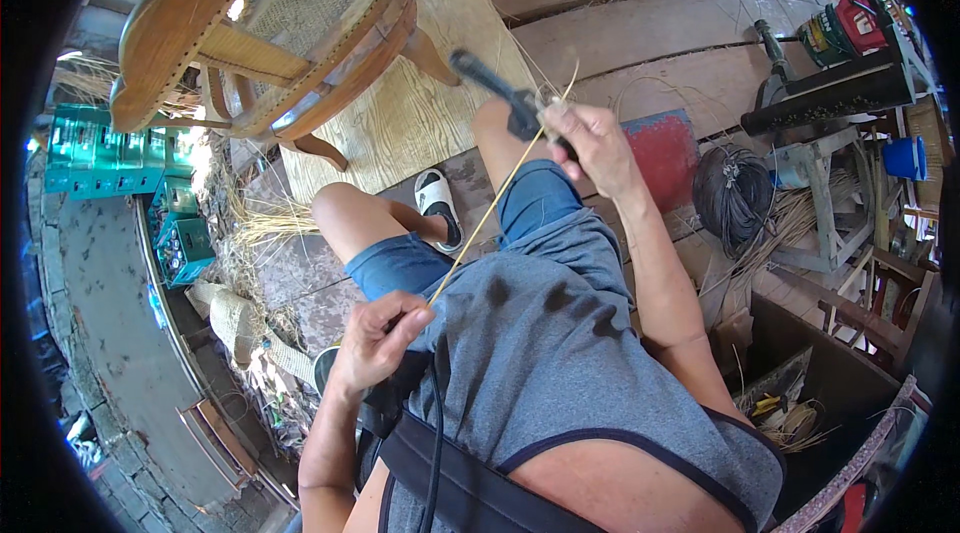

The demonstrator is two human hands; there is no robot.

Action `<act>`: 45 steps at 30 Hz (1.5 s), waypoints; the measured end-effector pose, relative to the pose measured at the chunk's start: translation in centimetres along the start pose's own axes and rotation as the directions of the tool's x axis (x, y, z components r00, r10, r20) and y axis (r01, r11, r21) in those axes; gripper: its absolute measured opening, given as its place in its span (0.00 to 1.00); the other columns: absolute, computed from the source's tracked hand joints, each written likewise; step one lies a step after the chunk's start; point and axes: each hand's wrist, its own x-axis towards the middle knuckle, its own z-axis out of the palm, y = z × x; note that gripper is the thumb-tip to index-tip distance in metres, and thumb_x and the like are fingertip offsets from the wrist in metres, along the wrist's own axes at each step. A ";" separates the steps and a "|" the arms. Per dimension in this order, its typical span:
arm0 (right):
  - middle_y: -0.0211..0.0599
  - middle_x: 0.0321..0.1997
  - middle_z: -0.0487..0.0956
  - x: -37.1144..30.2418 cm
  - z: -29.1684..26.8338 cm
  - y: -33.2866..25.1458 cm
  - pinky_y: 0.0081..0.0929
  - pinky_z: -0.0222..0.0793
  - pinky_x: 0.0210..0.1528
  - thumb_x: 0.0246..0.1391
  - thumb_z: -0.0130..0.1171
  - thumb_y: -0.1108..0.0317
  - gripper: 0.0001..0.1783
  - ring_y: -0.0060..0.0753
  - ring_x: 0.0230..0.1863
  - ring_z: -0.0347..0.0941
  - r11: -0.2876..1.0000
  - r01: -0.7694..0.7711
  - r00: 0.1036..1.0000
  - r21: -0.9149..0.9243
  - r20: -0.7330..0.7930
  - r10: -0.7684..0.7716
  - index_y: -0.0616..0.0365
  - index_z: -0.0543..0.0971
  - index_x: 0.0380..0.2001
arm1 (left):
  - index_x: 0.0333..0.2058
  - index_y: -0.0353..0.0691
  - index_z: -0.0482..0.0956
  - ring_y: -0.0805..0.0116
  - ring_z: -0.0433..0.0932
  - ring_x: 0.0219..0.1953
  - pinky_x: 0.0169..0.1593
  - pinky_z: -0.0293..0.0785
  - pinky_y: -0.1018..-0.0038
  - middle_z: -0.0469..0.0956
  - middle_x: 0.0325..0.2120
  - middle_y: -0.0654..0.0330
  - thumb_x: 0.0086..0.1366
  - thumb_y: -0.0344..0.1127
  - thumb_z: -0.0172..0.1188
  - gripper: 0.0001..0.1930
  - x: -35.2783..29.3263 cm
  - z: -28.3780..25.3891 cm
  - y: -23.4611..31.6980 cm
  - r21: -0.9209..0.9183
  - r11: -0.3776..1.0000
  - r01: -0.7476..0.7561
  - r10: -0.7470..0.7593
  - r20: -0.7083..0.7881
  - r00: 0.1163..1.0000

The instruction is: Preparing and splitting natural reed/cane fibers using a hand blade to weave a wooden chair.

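Note:
A thin yellow cane strip [490,211] runs slantwise across my lap, pulled fairly straight. My left hand [378,341], beside my left hip, is closed on its lower end. Higher up, over my right knee, my right hand [592,145] grips the strip near its upper end together with a dark tool [492,83]. The tool has a long narrow arm pointing up and left; blur keeps me from telling its kind. A wooden chair with woven cane panels [318,83] stands ahead on the left, apart from both hands.
The chair rests on a plywood board [400,128]. Loose cane strips [275,221] lie left of my legs, near green crates [110,155]. To the right are a red board [662,158], a coil of dark cord [735,195], a wooden stool [825,203] and a bucket [828,41].

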 end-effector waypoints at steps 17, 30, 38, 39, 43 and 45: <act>0.26 0.15 0.71 -4.3 5.6 0.8 0.20 0.60 0.18 0.66 0.47 0.51 0.24 0.16 0.16 0.66 0.892 0.164 0.950 -0.422 -0.177 -0.258 0.61 0.80 0.31 | 0.32 0.33 0.79 0.80 0.65 0.22 0.26 0.64 0.78 0.70 0.17 0.65 0.67 0.40 0.59 0.14 14.6 4.4 1.1 -0.046 0.981 -0.188 0.191 0.067 0.979; 0.25 0.16 0.69 -2.9 -2.0 4.8 0.14 0.53 0.11 0.64 0.51 0.54 0.18 0.13 0.11 0.59 0.954 -0.171 0.961 0.245 -0.172 0.216 0.59 0.77 0.31 | 0.32 0.33 0.79 0.78 0.69 0.21 0.25 0.65 0.77 0.73 0.17 0.59 0.66 0.33 0.58 0.08 6.8 2.9 -0.4 0.149 0.984 -0.095 0.080 0.104 0.991; 0.26 0.18 0.70 -2.5 -6.6 1.3 0.12 0.54 0.13 0.65 0.49 0.53 0.21 0.12 0.13 0.60 0.996 0.020 0.965 0.082 -0.261 0.002 0.63 0.78 0.36 | 0.34 0.34 0.82 0.71 0.75 0.22 0.30 0.72 0.74 0.77 0.19 0.57 0.64 0.37 0.62 0.10 3.2 -2.5 -0.7 0.379 0.925 -0.017 -0.106 0.300 0.948; 0.26 0.19 0.70 -3.2 -5.7 0.8 0.12 0.55 0.14 0.66 0.48 0.53 0.21 0.12 0.13 0.60 0.997 0.022 0.968 -0.074 -0.247 -0.040 0.63 0.78 0.37 | 0.41 0.34 0.81 0.64 0.79 0.30 0.38 0.75 0.70 0.81 0.28 0.53 0.63 0.41 0.62 0.15 4.9 -1.8 -0.2 0.378 0.926 -0.021 -0.101 0.300 0.948; 0.25 0.19 0.71 -5.2 -0.8 1.1 0.15 0.58 0.16 0.67 0.46 0.56 0.20 0.12 0.15 0.63 0.956 0.048 0.973 -0.290 -0.201 -0.110 0.63 0.79 0.38 | 0.47 0.29 0.76 0.59 0.79 0.42 0.47 0.74 0.69 0.80 0.38 0.47 0.64 0.50 0.60 0.26 14.8 3.9 2.2 0.148 0.952 -0.267 0.223 0.260 0.940; 0.25 0.17 0.71 -5.8 1.4 1.6 0.17 0.59 0.17 0.67 0.45 0.56 0.21 0.14 0.14 0.64 0.955 0.045 0.973 -0.294 -0.205 -0.109 0.62 0.80 0.37 | 0.37 0.29 0.77 0.77 0.74 0.26 0.30 0.70 0.79 0.77 0.25 0.59 0.68 0.46 0.57 0.20 16.7 6.8 1.8 -0.034 0.981 -0.191 0.193 0.244 0.950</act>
